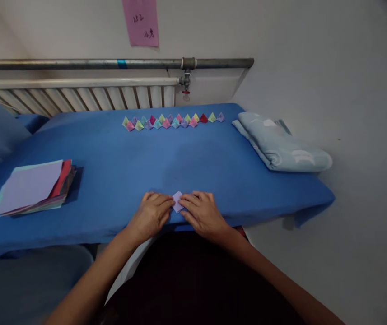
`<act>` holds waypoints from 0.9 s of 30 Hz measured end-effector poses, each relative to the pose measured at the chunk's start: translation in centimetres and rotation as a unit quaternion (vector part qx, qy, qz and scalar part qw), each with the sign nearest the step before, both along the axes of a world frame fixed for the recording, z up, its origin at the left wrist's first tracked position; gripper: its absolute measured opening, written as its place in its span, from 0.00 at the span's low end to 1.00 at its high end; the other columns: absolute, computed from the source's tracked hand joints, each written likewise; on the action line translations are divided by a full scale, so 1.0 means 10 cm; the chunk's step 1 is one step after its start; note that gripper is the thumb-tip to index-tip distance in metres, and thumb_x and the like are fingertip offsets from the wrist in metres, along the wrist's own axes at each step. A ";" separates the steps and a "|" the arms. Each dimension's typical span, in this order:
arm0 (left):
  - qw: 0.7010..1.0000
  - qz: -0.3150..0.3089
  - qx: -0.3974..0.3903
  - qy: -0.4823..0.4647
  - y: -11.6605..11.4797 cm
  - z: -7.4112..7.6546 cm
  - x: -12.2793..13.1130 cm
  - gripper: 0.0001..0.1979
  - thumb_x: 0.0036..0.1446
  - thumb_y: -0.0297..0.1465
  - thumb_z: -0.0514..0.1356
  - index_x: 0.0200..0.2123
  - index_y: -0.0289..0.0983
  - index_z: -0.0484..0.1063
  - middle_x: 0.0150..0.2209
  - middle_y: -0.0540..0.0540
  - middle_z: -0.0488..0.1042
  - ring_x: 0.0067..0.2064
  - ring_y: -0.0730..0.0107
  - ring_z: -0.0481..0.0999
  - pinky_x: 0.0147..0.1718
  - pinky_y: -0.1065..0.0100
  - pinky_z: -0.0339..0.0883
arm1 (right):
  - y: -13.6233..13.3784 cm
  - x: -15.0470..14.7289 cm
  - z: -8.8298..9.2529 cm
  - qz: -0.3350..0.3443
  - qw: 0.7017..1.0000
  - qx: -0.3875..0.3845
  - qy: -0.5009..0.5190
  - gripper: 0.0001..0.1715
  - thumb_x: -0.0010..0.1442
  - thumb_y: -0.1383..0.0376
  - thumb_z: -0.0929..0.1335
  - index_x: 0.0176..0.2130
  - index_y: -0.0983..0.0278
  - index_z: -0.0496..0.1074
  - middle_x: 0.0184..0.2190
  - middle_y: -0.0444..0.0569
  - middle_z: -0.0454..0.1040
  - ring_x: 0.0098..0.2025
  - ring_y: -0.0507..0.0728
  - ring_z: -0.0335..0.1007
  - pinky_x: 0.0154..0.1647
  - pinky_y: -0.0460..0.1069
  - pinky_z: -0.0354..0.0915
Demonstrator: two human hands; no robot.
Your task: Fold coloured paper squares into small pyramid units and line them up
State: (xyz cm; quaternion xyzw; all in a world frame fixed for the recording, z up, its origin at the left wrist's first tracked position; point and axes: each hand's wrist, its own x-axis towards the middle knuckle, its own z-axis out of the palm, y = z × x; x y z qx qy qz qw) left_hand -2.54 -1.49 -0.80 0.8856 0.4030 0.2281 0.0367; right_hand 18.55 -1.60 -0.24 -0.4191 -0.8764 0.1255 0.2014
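Note:
A small lilac piece of folded paper (177, 201) lies near the front edge of the blue-covered table, turned like a diamond. My left hand (151, 212) has its fingertips on the paper's left corner, fingers bent and closed together. From the other side, my right hand (204, 213) presses the right corner with fingers and thumb. Both palms face down, and the left thumb is partly hidden. Farther back, folded paper pieces (166, 122) in pink, yellow, green, blue, purple and red stand in two close rows.
To the left lies a stack of coloured paper sheets (30, 185), lilac on top. A folded light-blue blanket (281, 142) rests at the table's right end. Behind the blue tablecloth (128, 167) are a white radiator (95, 97) and a metal pipe (71, 64) along the wall.

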 end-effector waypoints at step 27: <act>0.995 0.011 0.096 -0.019 0.02 -0.02 0.09 0.07 0.63 0.26 0.54 0.38 0.37 0.72 0.39 0.45 0.79 0.39 0.65 0.73 0.43 0.60 0.61 | 0.02 -0.05 -0.11 -0.031 0.997 0.048 0.047 0.09 0.65 0.67 0.62 0.41 0.61 0.72 0.45 0.47 0.77 0.45 0.59 0.64 0.48 0.55 0.53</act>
